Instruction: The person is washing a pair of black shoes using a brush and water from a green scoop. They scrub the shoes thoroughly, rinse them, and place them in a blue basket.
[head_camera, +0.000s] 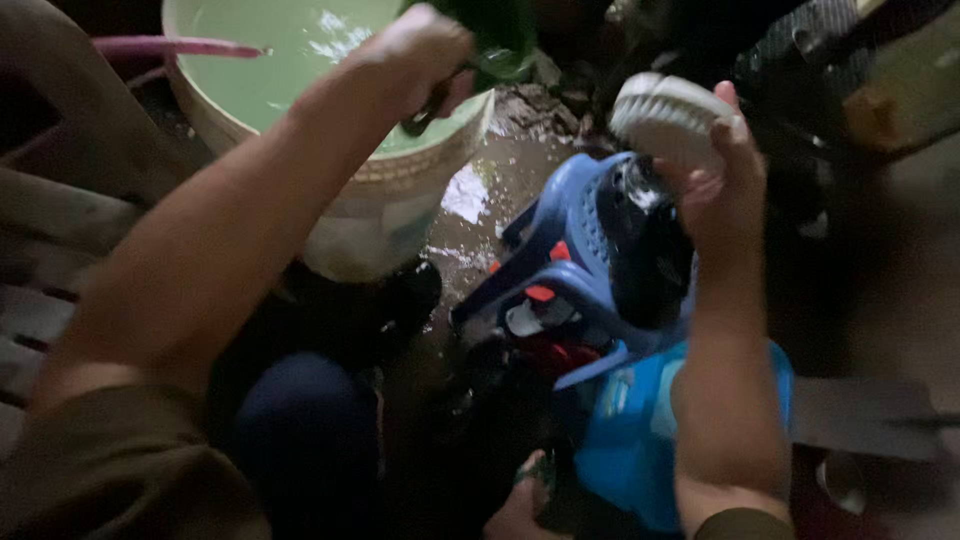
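Closest to the camera, at the bottom, a bare foot (520, 500) rests on the dark wet ground (500, 180). Just beside it stands a bright blue container (630, 430), partly hidden by the right forearm.

A bit further off sits a blue plastic stool (570, 260), tipped on its side. A dark shoe (650, 250) lies on it, with its long side running up and down in the picture. Red and white bits show under the stool.

The right hand (720, 180) is above the shoe. Its fingers are curled tight around a white scrub brush (665, 115). The brush lies slanted, its long side going from upper left to lower right, and its bristles face up and left, away from the shoe. Brush and shoe are close but do not touch.

Further away, the left hand (420, 55) is closed around the dark handle of a green scoop (490, 45). The scoop is at the rim of a big pale bucket (400, 170) full of greenish water. A pink hose (180, 46) pokes over the bucket's far left edge.
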